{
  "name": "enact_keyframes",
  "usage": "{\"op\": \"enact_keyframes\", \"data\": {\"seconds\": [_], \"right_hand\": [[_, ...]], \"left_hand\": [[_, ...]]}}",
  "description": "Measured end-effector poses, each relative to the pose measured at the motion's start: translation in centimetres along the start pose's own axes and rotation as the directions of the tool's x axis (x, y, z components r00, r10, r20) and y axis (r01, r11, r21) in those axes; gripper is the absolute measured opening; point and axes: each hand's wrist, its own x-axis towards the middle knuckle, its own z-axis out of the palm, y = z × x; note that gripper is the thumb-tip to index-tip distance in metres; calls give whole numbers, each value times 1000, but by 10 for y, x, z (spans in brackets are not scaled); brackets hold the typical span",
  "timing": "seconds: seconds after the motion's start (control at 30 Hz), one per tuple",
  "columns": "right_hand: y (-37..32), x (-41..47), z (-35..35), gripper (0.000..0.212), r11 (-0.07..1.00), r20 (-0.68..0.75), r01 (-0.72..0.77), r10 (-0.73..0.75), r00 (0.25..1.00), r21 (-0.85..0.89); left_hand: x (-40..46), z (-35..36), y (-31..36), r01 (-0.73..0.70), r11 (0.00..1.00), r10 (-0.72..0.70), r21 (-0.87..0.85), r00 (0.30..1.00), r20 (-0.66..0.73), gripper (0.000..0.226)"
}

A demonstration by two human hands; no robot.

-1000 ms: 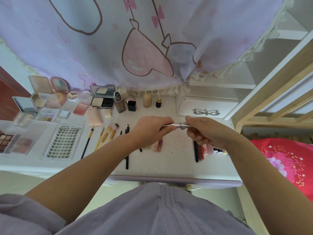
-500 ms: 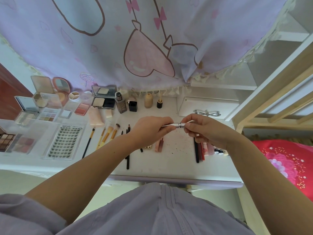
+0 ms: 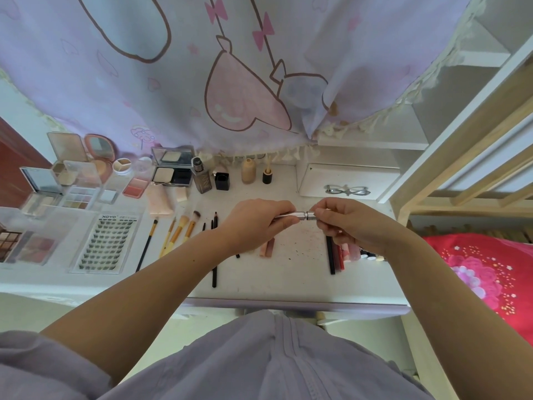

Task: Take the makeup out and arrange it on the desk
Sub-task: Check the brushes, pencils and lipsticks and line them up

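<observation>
A thin silver makeup pen (image 3: 297, 216) hangs level above the white desk (image 3: 288, 281), held between both hands. My left hand (image 3: 256, 223) wraps its left part. My right hand (image 3: 349, 223) pinches its right end with the fingertips. On the desk lie several brushes (image 3: 180, 229), black pencils (image 3: 214, 249), pink tubes (image 3: 266, 248) and, under my right hand, more pencils and lip products (image 3: 343, 254). Palettes (image 3: 34, 243), compacts (image 3: 171, 174), a lash tray (image 3: 105, 243) and small bottles (image 3: 248, 171) fill the left and back.
A lilac curtain (image 3: 230, 82) hangs over the desk's back edge. A white drawer box with a silver bow handle (image 3: 346, 189) stands at the back right. A wooden bed frame (image 3: 461, 180) and a red flowered cover (image 3: 484, 269) lie to the right.
My right hand's fingers have shifted a little on the pen's right end, uncovering more of the silver barrel. The left hand and the pen stay almost in place.
</observation>
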Motion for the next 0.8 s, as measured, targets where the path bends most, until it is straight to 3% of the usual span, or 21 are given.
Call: {"op": "enact_keyframes", "data": {"seconds": [0.17,0.33,0.43,0.6,0.8], "right_hand": [[2,-1,-1,38,999,-47,-37,36,998,-24],[2,-3,-7,16,999,-12,-11,11,1000,-37],[3,0,-10,35,994,3,-44,45,999,-99],[1,1,-32,26,924,32,-69,87,996,-375],[23,4,-47,16,935,32,-108,126,992,-338]], "left_hand": [[4,1,2,11,1000,-11,-10,1000,4,29],[3,3,3,22,1000,-22,-10,1000,13,29],[7,4,5,16,1000,-16,-2,1000,27,27],[3,8,-6,52,997,-64,62,977,204,26],[2,25,-16,184,983,-166,-32,941,296,20]]}}
